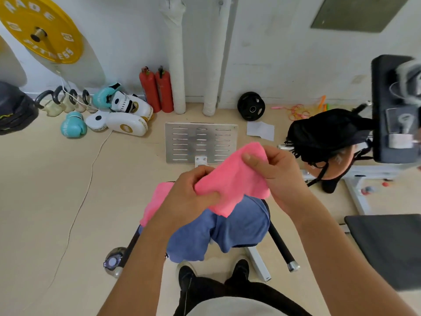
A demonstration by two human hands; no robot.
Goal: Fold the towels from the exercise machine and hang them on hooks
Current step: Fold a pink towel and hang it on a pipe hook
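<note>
A person standing over an exercise machine holds a bright pink terry towel up between both hands. The left hand grips its lower edge with curled fingers; the right hand pinches its upper corner. Beneath, a blue cloth towel drapes over the machine's black handlebar, a second pink towel beside it.

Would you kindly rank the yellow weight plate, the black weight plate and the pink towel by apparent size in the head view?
1. Yellow weight plate, though the frame edge cuts it.
2. Pink towel, inflated by nearness to the camera.
3. Black weight plate.
</note>
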